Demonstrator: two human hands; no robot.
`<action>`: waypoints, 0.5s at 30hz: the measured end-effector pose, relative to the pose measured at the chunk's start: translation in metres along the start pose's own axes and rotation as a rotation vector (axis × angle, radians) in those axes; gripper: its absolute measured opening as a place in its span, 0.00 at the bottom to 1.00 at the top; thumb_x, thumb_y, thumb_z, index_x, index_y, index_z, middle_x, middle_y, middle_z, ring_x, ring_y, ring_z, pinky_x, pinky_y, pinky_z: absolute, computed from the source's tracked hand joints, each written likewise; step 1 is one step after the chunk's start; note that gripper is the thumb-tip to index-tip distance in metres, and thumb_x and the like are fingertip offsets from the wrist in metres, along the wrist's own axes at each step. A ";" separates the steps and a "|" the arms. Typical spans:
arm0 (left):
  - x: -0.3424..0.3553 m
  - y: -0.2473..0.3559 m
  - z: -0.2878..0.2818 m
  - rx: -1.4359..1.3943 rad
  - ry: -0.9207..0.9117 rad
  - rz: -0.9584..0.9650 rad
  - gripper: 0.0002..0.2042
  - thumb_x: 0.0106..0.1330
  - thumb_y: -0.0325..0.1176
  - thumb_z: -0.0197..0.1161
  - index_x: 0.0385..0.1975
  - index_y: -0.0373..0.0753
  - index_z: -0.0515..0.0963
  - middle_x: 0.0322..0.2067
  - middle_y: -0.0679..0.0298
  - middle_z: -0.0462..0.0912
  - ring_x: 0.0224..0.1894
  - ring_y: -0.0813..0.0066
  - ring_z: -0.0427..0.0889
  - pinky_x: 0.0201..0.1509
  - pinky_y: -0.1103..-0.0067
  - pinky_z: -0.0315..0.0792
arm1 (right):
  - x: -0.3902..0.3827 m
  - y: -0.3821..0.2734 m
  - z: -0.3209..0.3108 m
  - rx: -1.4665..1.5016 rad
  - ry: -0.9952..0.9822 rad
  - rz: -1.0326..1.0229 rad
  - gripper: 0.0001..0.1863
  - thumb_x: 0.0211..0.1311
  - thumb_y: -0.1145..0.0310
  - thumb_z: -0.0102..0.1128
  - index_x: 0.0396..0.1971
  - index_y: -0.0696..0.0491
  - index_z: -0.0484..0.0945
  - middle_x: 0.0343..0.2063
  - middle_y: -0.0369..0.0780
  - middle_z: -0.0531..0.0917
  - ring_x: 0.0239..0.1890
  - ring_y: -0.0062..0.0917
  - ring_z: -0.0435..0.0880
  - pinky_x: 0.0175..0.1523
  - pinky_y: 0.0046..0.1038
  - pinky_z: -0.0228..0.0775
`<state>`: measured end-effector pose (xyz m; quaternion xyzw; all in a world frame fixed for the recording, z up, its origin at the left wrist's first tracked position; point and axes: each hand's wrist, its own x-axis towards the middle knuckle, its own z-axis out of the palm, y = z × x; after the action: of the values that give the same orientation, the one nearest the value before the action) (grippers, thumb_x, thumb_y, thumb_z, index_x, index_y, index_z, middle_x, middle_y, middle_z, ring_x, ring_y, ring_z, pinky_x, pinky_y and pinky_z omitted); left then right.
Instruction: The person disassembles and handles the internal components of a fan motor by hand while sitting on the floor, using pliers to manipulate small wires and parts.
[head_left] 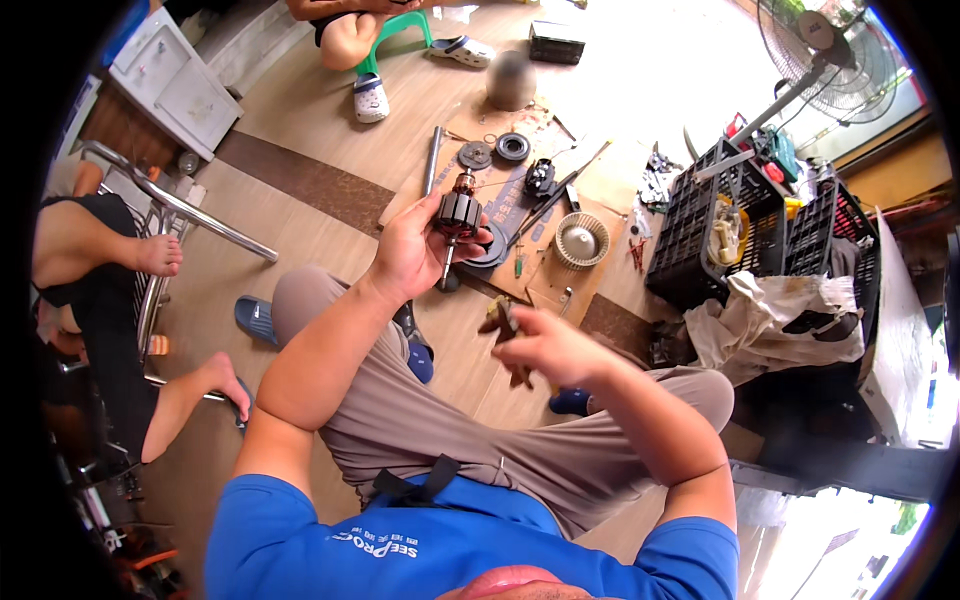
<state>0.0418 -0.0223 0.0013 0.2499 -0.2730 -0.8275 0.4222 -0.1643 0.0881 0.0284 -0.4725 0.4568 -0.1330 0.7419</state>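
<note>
My left hand [405, 245] is closed around a motor armature [460, 213], a dark ribbed core with copper windings above it. Its steel shaft points down toward me. Lower and to the right, the fingers of my right hand [545, 345] are bent round a crumpled brown scrap [517, 372] that looks like a rag or worn sandpaper. The hand is slightly blurred, and the two hands are apart. Beyond them, a flattened cardboard sheet [545, 285] carries a round pale fan wheel [582, 241], a black ring-shaped part [513, 147] and a black motor part [540, 178].
Black plastic crates [690, 245] full of parts stand at the right, with a pale cloth [770, 315] over one. Behind them rises a standing fan [825, 40]. A screwdriver [519, 262] and a metal tube [433, 160] lie ahead. Another person's leg [100, 240] is at the left.
</note>
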 end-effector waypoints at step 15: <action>0.001 -0.019 0.013 -0.019 -0.093 -0.185 0.25 0.74 0.51 0.35 0.54 0.37 0.68 0.39 0.46 0.79 0.35 0.58 0.84 0.35 0.70 0.80 | 0.027 0.047 -0.035 0.579 0.164 0.147 0.11 0.58 0.65 0.61 0.36 0.55 0.72 0.29 0.38 0.78 0.34 0.27 0.80 0.35 0.34 0.73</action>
<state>0.0220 -0.0105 -0.0016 0.2312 -0.2604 -0.8762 0.3332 -0.1889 0.0756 -0.0299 -0.1946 0.4912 -0.2412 0.8140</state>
